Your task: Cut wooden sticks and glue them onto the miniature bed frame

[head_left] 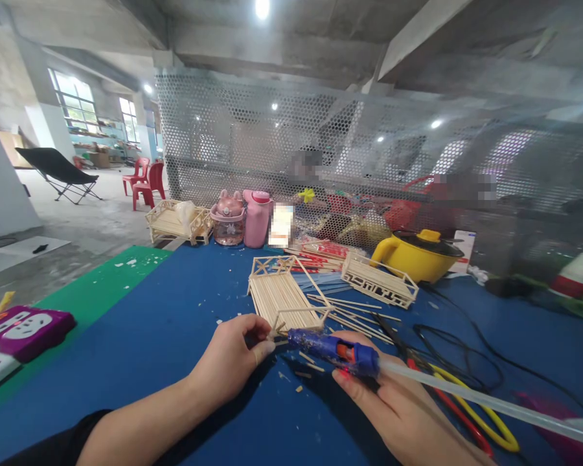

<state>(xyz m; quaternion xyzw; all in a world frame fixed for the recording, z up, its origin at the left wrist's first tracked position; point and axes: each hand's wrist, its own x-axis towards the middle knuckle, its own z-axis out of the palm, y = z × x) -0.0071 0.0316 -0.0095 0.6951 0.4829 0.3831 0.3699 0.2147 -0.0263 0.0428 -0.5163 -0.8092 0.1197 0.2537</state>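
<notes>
Clear glue stick (486, 395) juts from the blue glue gun (315, 344) held in the right grip (388, 408). Left grip (238, 356) meets the near-left corner of the wooden model (282, 294) on the desk (140, 349); whether it pinches anything is unclear. White markings on the purple box (53, 331) are unreadable.

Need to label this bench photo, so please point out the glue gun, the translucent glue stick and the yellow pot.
Glue gun (323, 348): head view, on its blue body.
Translucent glue stick (466, 391): head view, on its length sticking out behind.
Yellow pot (420, 260): head view, on its side wall.
</notes>
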